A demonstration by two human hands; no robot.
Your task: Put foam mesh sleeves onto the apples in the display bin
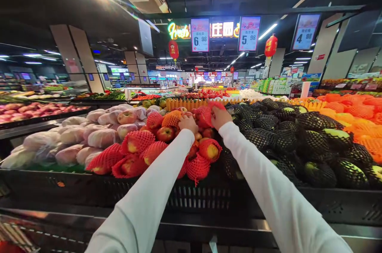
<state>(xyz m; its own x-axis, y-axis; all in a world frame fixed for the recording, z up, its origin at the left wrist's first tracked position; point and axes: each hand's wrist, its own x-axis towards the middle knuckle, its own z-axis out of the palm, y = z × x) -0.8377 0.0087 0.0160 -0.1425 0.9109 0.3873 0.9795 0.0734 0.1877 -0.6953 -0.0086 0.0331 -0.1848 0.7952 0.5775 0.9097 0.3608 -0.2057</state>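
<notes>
My left hand (188, 123) is closed among the red apples in the middle of the display, its fingers curled over an apple that is mostly hidden beneath them. To its right, my right hand (221, 117) pinches a red foam net sleeve (205, 115); whether fruit sits inside cannot be made out. A bare red apple (165, 134) lies left of my left hand, beside an apple in an orange net (172, 118). Below my hands are apples in red nets (198, 167), one with its top showing (210, 150).
White-wrapped fruit (103, 137) is heaped on the left. Dark-netted green fruit (268, 135) fills the right, with orange-netted fruit (358, 119) beyond. A black slotted crate edge (197, 199) runs along the front. Price screens (199, 35) hang overhead.
</notes>
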